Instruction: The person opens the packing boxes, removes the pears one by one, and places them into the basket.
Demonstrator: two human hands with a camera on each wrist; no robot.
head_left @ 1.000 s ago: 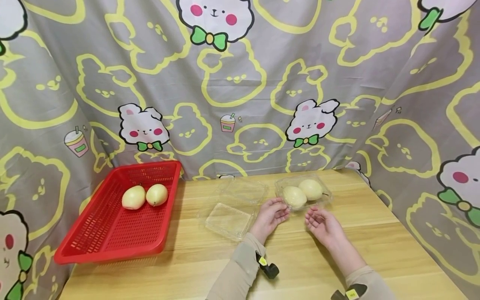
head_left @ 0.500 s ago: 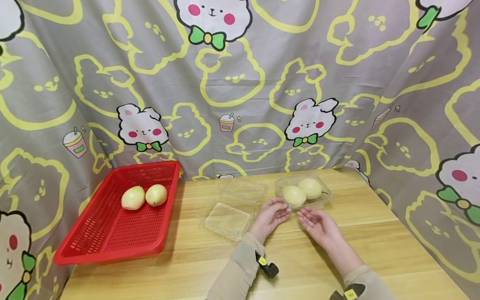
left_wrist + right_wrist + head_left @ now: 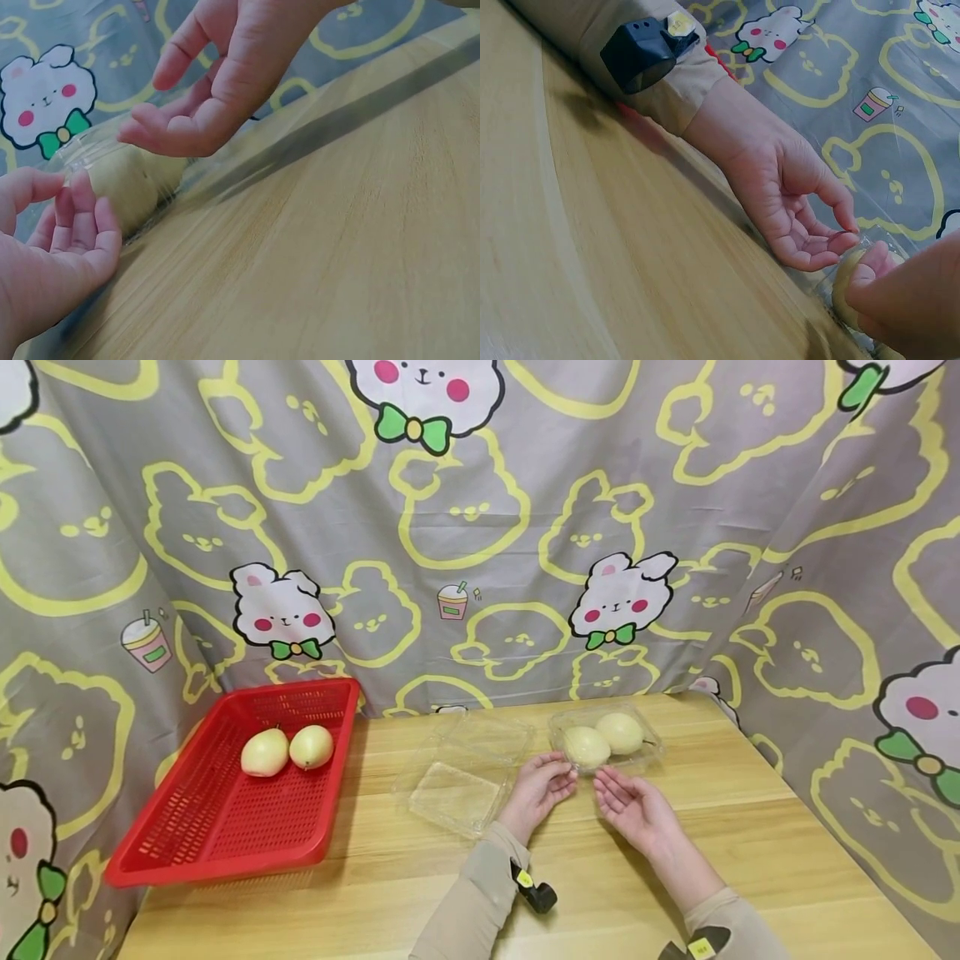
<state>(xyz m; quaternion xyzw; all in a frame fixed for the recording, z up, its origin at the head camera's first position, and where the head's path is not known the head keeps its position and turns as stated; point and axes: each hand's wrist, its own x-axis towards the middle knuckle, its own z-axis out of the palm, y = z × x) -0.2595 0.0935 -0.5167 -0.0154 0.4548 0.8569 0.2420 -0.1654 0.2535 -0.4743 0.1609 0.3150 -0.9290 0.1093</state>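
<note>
A clear plastic clamshell box (image 3: 651,762) at the table's back right holds two pale yellow pears (image 3: 588,747), side by side. Its lid lies over the fruit. My left hand (image 3: 538,792) pinches the box's front left edge between thumb and index finger, its other fingers loosely bent, as the left wrist view shows. Just to the right, my right hand (image 3: 636,810) is close to the front rim, palm turned inward and fingers loosely bent. In the right wrist view the right thumb (image 3: 868,266) overlaps the box near the left fingertips.
A second clear clamshell (image 3: 459,797) lies spread open left of my left hand. At the far left stands a red perforated basket (image 3: 225,870) with two more pears (image 3: 266,753) in it. A patterned curtain (image 3: 480,552) hangs behind the wooden table (image 3: 585,902).
My right hand has moved a little left along the box's front, closer to my left hand. The left hand keeps its pinch on the edge. The pears and both boxes stay put.
</note>
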